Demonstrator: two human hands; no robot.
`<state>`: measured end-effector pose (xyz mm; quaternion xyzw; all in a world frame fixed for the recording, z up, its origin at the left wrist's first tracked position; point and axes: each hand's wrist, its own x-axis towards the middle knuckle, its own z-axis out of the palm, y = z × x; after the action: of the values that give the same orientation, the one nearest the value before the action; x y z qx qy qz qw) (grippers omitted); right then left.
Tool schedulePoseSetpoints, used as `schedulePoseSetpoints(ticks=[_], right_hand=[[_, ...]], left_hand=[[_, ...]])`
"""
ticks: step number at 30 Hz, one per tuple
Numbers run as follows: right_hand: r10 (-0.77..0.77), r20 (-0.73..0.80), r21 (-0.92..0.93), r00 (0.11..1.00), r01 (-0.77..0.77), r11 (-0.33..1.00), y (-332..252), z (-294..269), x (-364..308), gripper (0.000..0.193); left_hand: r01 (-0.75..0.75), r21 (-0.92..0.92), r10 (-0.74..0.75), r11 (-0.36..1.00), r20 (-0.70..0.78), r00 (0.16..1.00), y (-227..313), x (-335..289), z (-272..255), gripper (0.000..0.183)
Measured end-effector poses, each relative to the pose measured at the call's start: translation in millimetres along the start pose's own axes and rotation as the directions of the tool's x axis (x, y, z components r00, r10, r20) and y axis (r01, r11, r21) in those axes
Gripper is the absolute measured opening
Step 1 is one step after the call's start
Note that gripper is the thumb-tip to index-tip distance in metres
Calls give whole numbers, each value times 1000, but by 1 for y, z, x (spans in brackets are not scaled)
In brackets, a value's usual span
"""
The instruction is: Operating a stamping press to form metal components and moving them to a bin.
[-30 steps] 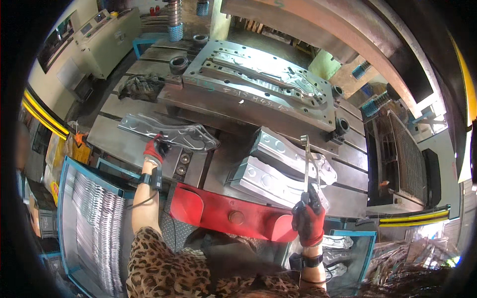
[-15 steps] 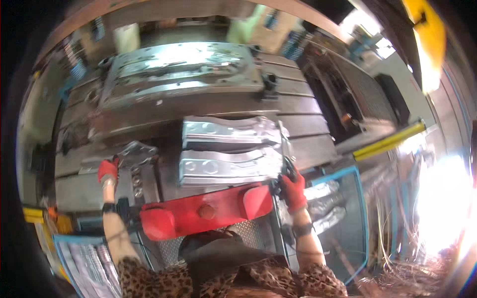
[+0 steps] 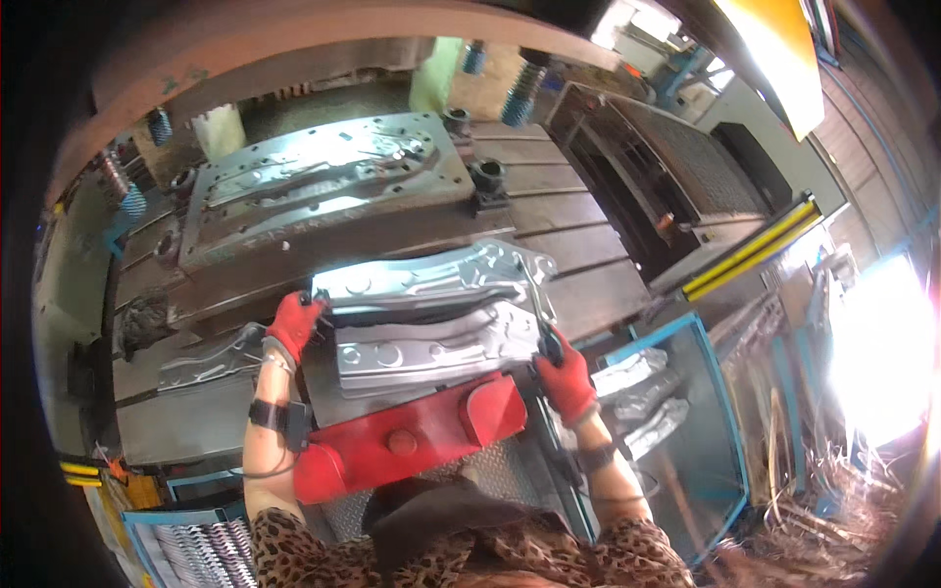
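Note:
Two shaped, silvery sheet-metal panels lie side by side in front of me, a far panel [image 3: 421, 278] and a near panel [image 3: 431, 351]. My left hand [image 3: 294, 326], in a red glove, is closed at the far panel's left end; a small dark thing shows at the fingertips. My right hand [image 3: 567, 380], also red-gloved, is wrapped round a black-handled tool [image 3: 552, 345]. Its thin metal shaft reaches up to the right end of the far panel; the tip is hard to make out. Left of my left hand lies a smaller bent metal piece [image 3: 211, 361].
Behind the panels a large steel die [image 3: 333, 167] sits on the slotted press bed [image 3: 578, 235]. A red metal bracket [image 3: 402, 443] lies between my arms. Blue-framed bins with metal parts stand lower left [image 3: 196, 514] and right [image 3: 698, 441]. A yellow-black bar [image 3: 750, 250] is at right.
My left hand has come rightward from the smaller bent piece to the far panel's left end. That panel now sits further left relative to the near one. The view has tilted.

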<state>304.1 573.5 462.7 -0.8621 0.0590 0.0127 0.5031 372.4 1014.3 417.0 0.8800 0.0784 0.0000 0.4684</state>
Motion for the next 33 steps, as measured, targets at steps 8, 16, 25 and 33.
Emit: schedulePoseSetpoints(ticks=[8,16,25,33], right_hand=[[-179,126,189,976,153,970,-73,48,51,57],[-506,30,84,862,502,861,-133,169,184,49],[-355,145,-129,923,374,919,-175,187,223,41],[-282,181,-460,942,334,822,-189,197,206,46]], left_hand=[[-53,-33,35,998,-407,913,-24,11,-93,18],[-105,-377,-123,920,-534,837,-38,98,-173,25],[-197,1,121,980,-794,596,-32,83,-173,37],[-250,-177,27,952,-764,645,-54,28,-131,30]])
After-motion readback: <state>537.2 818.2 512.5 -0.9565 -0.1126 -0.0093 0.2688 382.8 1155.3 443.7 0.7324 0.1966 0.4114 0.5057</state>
